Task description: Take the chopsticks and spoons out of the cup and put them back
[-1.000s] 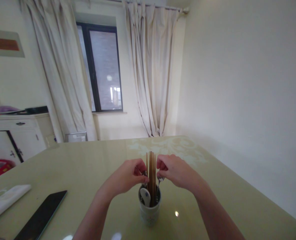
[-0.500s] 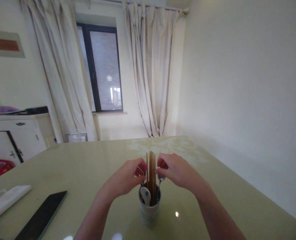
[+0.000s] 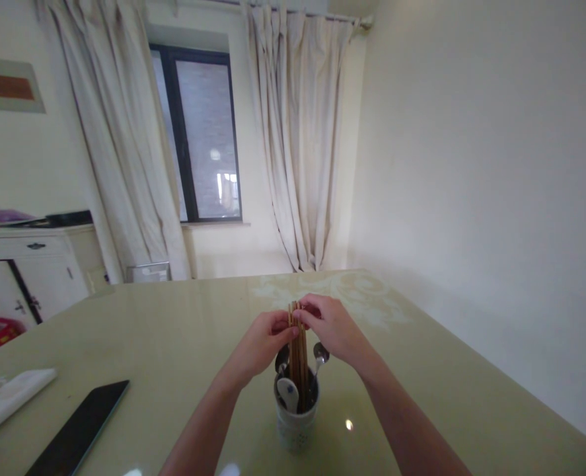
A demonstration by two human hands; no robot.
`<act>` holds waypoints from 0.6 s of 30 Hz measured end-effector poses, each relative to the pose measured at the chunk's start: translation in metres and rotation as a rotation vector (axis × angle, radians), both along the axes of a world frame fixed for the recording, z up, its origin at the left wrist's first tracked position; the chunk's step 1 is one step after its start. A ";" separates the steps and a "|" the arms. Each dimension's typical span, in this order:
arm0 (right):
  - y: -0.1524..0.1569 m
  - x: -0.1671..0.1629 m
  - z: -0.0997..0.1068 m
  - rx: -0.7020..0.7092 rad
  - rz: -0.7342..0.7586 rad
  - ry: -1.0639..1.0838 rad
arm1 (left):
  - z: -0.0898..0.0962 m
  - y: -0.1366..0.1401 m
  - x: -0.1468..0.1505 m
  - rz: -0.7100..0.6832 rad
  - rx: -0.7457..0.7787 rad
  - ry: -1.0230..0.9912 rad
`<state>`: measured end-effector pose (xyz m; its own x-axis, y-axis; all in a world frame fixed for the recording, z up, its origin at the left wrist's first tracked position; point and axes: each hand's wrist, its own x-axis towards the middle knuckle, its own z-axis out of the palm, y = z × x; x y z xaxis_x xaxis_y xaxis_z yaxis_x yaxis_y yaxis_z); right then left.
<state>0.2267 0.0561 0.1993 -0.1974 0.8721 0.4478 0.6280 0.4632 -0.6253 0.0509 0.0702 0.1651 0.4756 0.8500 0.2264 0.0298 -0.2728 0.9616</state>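
A pale patterned cup (image 3: 296,430) stands upright on the table, holding several wooden chopsticks (image 3: 299,370). My left hand (image 3: 265,340) is closed on the chopsticks from the left, thumb across their front near the upper part. From the right, my right hand (image 3: 327,325) pinches the chopsticks close to their top ends. Also in the cup are a white ceramic spoon (image 3: 287,394) at the front, a metal spoon (image 3: 321,353) leaning right below my right hand, and a second metal spoon (image 3: 281,358) on the left, partly behind my left hand.
The glossy pale-green table (image 3: 174,337) stretches toward the window (image 3: 208,139). A black flat device (image 3: 82,423) and a white power strip (image 3: 12,400) lie at the left. A wall (image 3: 481,198) runs along the right side, and a white cabinet (image 3: 49,268) stands far left.
Both hands have moved inward from the metal spoons onto the chopsticks. The right hand has come left and slightly up, uncovering the right spoon. The cup stays in place.
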 end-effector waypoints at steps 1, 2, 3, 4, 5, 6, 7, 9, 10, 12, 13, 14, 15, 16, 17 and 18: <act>0.000 0.000 0.001 0.001 0.011 0.033 | 0.003 -0.001 -0.001 0.005 -0.006 0.005; 0.000 0.000 0.001 -0.001 0.019 0.067 | 0.005 -0.003 -0.001 0.009 -0.012 0.005; 0.000 0.000 0.001 -0.002 0.022 0.096 | 0.007 -0.004 -0.002 0.008 -0.018 0.005; 0.000 0.000 0.002 -0.002 0.024 0.115 | 0.008 -0.004 -0.002 0.006 -0.022 0.007; 0.000 0.000 0.002 0.004 0.025 0.124 | 0.009 -0.005 -0.003 0.004 -0.025 0.013; 0.000 0.000 0.002 0.014 0.026 0.126 | 0.009 -0.005 -0.003 0.004 -0.026 0.019; 0.000 0.000 0.003 0.025 0.029 0.123 | 0.008 -0.005 -0.003 0.006 -0.026 0.023; -0.001 0.000 0.004 0.045 0.032 0.121 | 0.007 -0.004 -0.003 0.001 -0.031 0.021; -0.001 0.000 0.005 0.050 0.031 0.130 | 0.006 -0.004 -0.003 -0.009 -0.036 0.012; -0.001 0.000 0.005 0.051 0.034 0.169 | 0.005 -0.003 -0.003 -0.043 -0.052 -0.005; -0.001 0.001 0.006 0.045 0.036 0.202 | 0.005 -0.003 -0.003 -0.061 -0.056 -0.012; -0.002 0.001 0.006 0.036 0.034 0.237 | 0.005 -0.002 -0.003 -0.075 -0.057 -0.018; -0.002 0.002 0.006 0.026 0.029 0.263 | 0.004 -0.002 -0.003 -0.082 -0.054 -0.019; -0.003 0.002 0.007 0.020 0.022 0.274 | 0.004 -0.002 -0.002 -0.081 -0.047 -0.016; -0.004 0.003 0.008 0.022 0.014 0.270 | 0.004 -0.002 -0.002 -0.072 -0.038 -0.012; -0.005 0.003 0.009 0.029 0.007 0.250 | 0.004 -0.003 -0.002 -0.060 -0.028 -0.004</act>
